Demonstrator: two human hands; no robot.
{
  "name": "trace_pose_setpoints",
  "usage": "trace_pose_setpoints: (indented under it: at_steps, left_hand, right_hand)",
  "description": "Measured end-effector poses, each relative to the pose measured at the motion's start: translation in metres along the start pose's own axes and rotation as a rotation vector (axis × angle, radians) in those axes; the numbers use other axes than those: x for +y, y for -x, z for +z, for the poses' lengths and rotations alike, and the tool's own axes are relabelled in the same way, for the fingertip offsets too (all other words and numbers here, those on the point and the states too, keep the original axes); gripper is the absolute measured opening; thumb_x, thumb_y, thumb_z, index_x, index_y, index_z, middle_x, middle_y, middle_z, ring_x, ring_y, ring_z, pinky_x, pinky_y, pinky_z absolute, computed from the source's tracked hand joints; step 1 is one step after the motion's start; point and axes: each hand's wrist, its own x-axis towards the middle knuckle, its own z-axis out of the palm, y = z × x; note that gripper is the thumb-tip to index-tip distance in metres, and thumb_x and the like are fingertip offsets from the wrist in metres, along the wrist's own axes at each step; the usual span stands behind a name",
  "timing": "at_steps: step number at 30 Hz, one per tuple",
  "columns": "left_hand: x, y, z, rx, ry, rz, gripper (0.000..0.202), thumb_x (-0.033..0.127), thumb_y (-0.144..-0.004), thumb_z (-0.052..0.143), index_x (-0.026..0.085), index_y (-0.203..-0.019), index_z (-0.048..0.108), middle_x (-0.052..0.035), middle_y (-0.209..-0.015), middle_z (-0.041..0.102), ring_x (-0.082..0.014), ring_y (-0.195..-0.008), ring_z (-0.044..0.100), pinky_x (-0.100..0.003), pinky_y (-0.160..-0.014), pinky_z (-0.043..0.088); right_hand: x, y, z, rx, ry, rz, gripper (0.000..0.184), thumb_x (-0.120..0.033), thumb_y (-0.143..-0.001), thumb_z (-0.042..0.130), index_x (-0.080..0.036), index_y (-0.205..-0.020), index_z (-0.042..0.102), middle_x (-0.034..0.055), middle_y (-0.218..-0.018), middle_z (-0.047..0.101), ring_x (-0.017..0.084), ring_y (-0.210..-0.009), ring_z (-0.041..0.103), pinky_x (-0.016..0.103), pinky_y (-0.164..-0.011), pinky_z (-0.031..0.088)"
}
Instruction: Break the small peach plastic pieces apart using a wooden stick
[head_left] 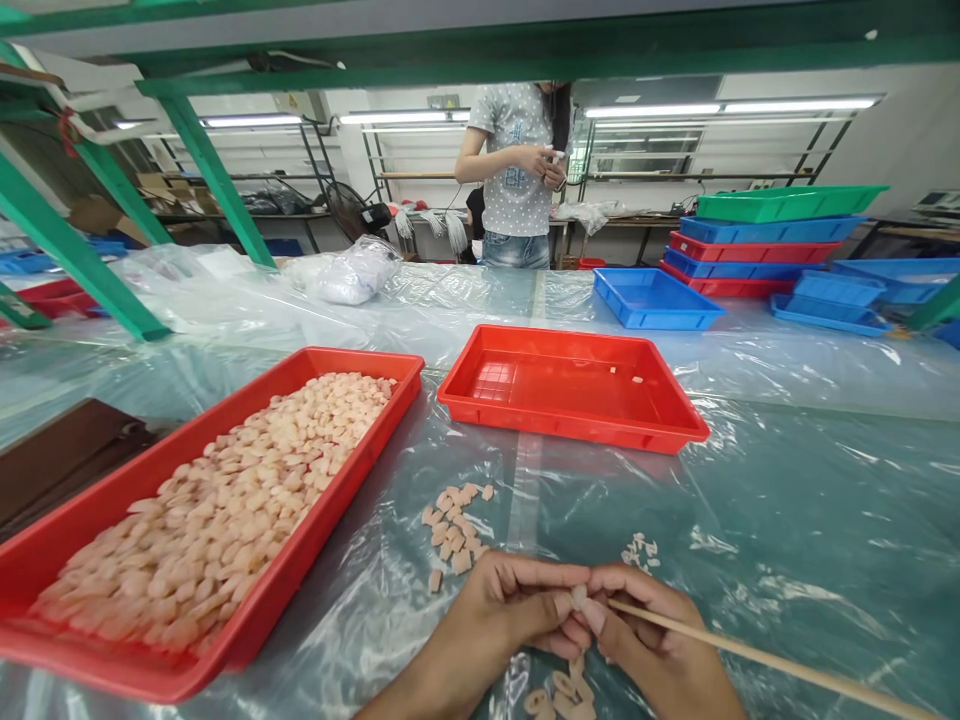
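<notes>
My left hand [510, 610] and my right hand [649, 635] meet at the table's near edge. Between the fingertips of both is a small pale pink piece [578, 596], pinched by my left hand. My right hand grips a thin wooden stick [765, 662] whose tip touches that piece and whose shaft runs off to the lower right. A loose heap of the same pink pieces [455, 528] lies just ahead of my left hand. A few curled pieces [559, 692] lie under my hands, and tiny whitish bits [640, 551] lie ahead of my right hand.
A long red tray [90, 510] heaped with pink pieces stands at the left. A nearly empty red tray [574, 415] sits ahead. Blue, red and green trays [757, 245] are stacked at the back right. A person [517, 170] stands behind the plastic-covered table [810, 500].
</notes>
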Motion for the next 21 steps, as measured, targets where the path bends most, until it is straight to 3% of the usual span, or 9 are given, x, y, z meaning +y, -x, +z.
trace_pose_setpoints:
  at_steps: [8,21]
  left_hand:
    - [-0.0016,-0.0022,-0.0009,0.011,0.002,-0.004,0.033,0.028,-0.069,0.074,0.014,-0.099,0.069,-0.0091,-0.077,0.071,-0.0097,-0.063,0.063,-0.018,-0.063,0.052]
    - [-0.0017,-0.0031,0.0028,0.055,0.005,0.001,0.034,0.028,-0.064,0.078,0.013,-0.094,0.071,-0.0073,-0.072,0.071,-0.0080,-0.060,0.060,-0.017,-0.060,0.051]
  right_hand:
    - [0.0057,-0.0036,-0.0047,0.006,0.153,-0.161,0.013,-0.033,-0.068,0.069,-0.021,-0.066,0.071,0.0016,-0.061,0.060,0.014,-0.055,0.054,0.021,-0.051,0.043]
    - [0.0083,-0.0029,-0.0052,-0.014,0.047,-0.084,0.016,-0.036,-0.068,0.069,-0.021,-0.067,0.071,0.0005,-0.062,0.059,0.009,-0.046,0.048,0.019,-0.042,0.040]
